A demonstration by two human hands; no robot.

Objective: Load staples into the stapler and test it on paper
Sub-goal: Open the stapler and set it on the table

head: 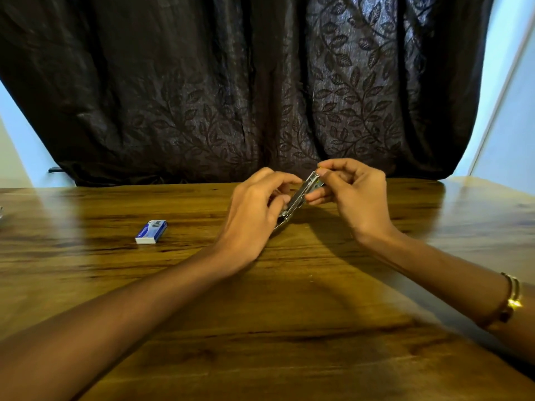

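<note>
Your left hand (254,209) and right hand (351,188) both gripped the stapler (299,195). Its long axis ran seven to one o'clock, between them. The staple box (151,232) lay at nine o'clock, nearer your left.

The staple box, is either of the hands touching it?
Apart. The head view shows bare table between the staple box and the left hand.

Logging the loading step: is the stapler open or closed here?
Open. The stapler is held off the table between the left hand and right hand, its bare metal channel exposed; staples inside cannot be told.
</note>
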